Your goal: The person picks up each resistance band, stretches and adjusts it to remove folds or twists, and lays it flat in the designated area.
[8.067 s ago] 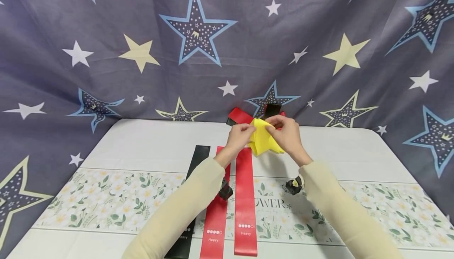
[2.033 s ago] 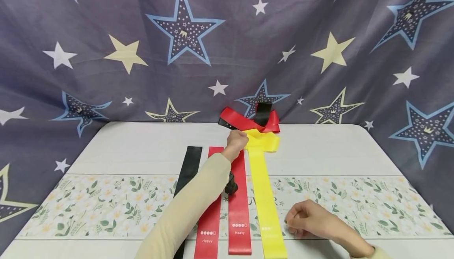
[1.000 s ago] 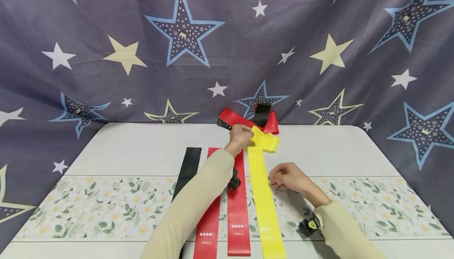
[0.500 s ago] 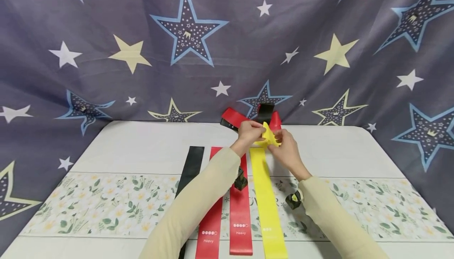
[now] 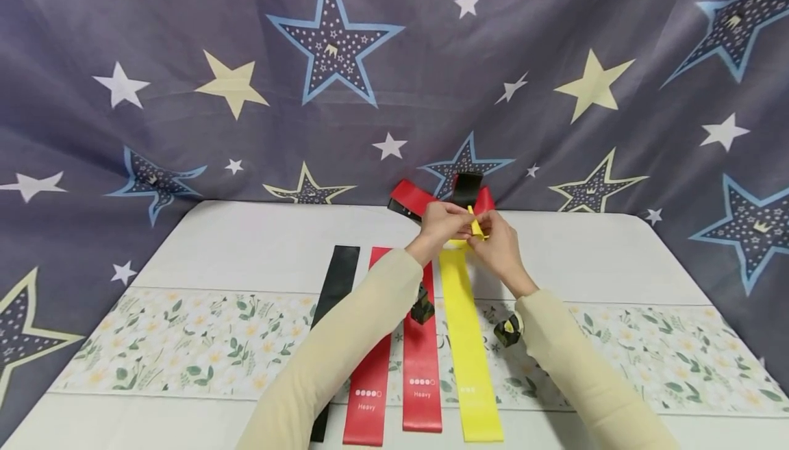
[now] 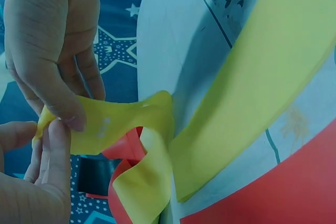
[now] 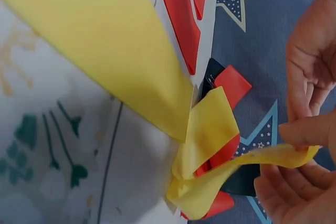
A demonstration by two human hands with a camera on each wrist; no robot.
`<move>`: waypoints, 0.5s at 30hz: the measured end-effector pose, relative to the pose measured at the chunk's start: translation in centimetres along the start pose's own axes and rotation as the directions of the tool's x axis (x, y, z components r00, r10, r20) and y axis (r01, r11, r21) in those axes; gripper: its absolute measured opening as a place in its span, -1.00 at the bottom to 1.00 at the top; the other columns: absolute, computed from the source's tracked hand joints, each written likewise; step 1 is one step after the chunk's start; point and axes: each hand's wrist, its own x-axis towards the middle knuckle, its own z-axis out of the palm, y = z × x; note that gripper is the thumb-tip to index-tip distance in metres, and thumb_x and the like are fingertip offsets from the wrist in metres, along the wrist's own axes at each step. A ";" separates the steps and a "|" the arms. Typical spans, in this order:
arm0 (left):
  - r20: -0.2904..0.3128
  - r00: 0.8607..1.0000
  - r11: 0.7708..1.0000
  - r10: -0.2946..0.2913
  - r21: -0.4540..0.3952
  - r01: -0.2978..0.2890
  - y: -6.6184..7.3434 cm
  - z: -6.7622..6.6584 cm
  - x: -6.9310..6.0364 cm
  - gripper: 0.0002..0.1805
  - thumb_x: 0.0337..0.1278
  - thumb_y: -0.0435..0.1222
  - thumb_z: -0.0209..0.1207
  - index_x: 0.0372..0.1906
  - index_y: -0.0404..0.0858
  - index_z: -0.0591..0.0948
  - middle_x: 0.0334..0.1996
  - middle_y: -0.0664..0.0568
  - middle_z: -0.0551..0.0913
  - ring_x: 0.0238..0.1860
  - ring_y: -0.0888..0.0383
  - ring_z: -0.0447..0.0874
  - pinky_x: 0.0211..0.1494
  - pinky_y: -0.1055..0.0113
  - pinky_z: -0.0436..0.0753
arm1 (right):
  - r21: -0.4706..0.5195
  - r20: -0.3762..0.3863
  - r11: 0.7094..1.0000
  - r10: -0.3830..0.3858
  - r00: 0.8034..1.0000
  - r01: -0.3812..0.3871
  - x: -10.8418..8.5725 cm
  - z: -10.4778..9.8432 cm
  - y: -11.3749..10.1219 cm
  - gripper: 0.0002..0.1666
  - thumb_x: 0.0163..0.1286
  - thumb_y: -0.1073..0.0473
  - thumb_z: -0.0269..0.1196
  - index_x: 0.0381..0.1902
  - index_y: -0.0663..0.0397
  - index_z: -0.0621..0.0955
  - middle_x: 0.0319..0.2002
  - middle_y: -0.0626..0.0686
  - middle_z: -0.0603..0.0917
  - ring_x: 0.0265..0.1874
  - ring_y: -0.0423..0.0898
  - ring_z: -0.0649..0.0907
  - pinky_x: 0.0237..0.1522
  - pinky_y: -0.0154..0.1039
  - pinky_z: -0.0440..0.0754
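Both hands meet at a loose, crumpled yellow band (image 5: 476,229) near the table's back edge. The left hand (image 5: 439,226) pinches its raised end, also seen in the left wrist view, where the left hand (image 6: 37,198) is low. Opposite, the right hand (image 5: 498,248) has thumb and fingers on the same end. The right wrist view shows the band (image 7: 202,195) twisted, trailing from the fingers of the right hand (image 7: 304,182). A flat yellow strip (image 5: 471,354) lies just in front, beside two flat red strips (image 5: 422,368) (image 5: 368,388) and a black strip (image 5: 335,282).
Red (image 5: 411,196) and black (image 5: 466,188) bands lie heaped behind the hands, against the star-patterned curtain (image 5: 246,142). A floral runner (image 5: 203,347) crosses the white table (image 5: 277,231). A small dark device sits at each wrist.
A yellow strip came to lie flat beside the red ones. The right hand moved up from the strip's right side to the crumpled yellow band, whose end is now raised between both hands.
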 end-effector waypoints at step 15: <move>0.005 0.992 0.980 0.123 0.157 -0.122 0.2 -0.7 0.0 -0.86 0.06 -0.31 0.28 -0.32 -0.32 0.70 -0.38 -0.03 0.66 -0.47 0.22 0.53 -0.41 0.48 0.58 | -0.015 0.062 0.996 -0.082 0.995 0.083 1.4 -2.3 0.0 -0.81 0.22 0.35 0.26 -0.21 0.37 0.63 -0.30 0.32 0.70 -0.45 0.06 0.63 -0.45 -0.35 0.49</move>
